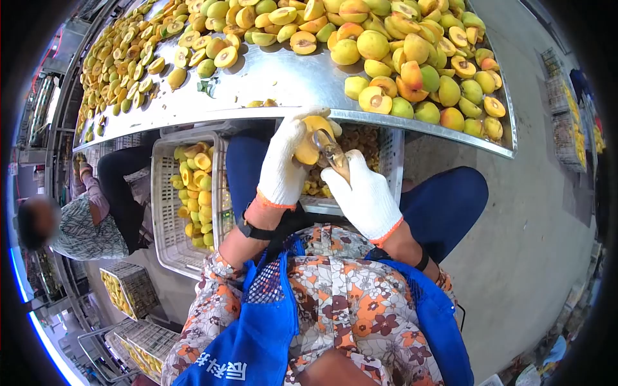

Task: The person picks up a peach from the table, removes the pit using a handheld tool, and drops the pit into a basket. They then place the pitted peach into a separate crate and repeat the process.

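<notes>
In a white knitted glove, my left hand [286, 154] is closed around a yellow peach half [309, 145] just past the metal table's front edge. My right hand [362, 193], gloved alike, grips the handle of a small metal pitting tool [330, 149]. The tool's curved metal end touches the fruit. Beneath both hands is a crate [394, 161] holding brown and yellow pieces, partly hidden by the gloves. Many peach halves [412, 71] are piled on the metal table [283, 87] ahead.
A white crate [222, 193] of peach halves stands left of my legs. Further left sits another person [90, 222]. More filled crates [129, 289] are on the floor at lower left, and stacked crates [566, 122] stand at far right.
</notes>
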A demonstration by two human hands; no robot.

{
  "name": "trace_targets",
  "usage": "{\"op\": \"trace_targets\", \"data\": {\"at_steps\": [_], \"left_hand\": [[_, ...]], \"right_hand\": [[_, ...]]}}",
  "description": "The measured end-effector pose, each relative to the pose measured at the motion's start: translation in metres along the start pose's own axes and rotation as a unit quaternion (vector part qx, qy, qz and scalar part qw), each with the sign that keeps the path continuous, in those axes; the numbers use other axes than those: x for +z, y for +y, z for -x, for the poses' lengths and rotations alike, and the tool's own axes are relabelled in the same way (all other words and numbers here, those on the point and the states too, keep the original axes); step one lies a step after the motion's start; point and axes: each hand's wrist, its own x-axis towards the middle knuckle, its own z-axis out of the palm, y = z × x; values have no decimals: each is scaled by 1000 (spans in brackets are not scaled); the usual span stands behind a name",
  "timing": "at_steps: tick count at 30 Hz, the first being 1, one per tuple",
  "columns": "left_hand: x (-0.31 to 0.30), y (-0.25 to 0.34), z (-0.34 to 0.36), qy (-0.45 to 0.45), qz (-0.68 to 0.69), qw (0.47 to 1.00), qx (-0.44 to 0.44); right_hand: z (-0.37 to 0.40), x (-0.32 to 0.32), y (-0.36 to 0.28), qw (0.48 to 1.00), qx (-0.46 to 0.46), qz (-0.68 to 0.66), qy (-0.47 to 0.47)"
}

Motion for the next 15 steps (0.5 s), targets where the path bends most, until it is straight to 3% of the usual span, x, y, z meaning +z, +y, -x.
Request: {"op": "trace_targets", "data": {"at_steps": [10, 13, 15], "left_hand": [[-1, -1, 3, 10, -54, 998, 13], [-4, -1, 1, -6, -129, 991, 33], [0, -1, 2, -3, -300, 947, 119]], "right_hand": [[3, 2, -1, 998, -3, 56, -12], [5, 5, 2, 998, -9, 60, -14], [7, 8, 9, 998, -14, 58, -8]]}}
